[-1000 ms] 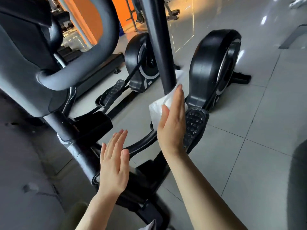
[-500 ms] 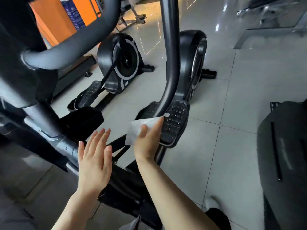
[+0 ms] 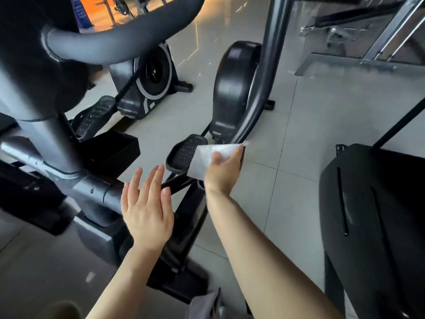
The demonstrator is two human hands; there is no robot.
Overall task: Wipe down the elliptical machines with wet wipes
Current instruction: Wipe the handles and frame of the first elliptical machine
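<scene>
Right hand (image 3: 224,171) pressing wipe (image 3: 210,157), swing arm (image 3: 264,88)

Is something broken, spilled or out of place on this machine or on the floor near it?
Nothing stands out. The right hand holds the wipe against the lower end of the moving arm, above the pedal. The left hand hovers open. The floor looks dry.

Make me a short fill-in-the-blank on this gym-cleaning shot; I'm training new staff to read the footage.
1. The white wet wipe is held by the ____ hand.
2. The wipe is pressed against the lower end of the black swing arm, just above the ____.
3. The left hand holds ____, its fingers straight.

Missing words: right; pedal; nothing
</scene>
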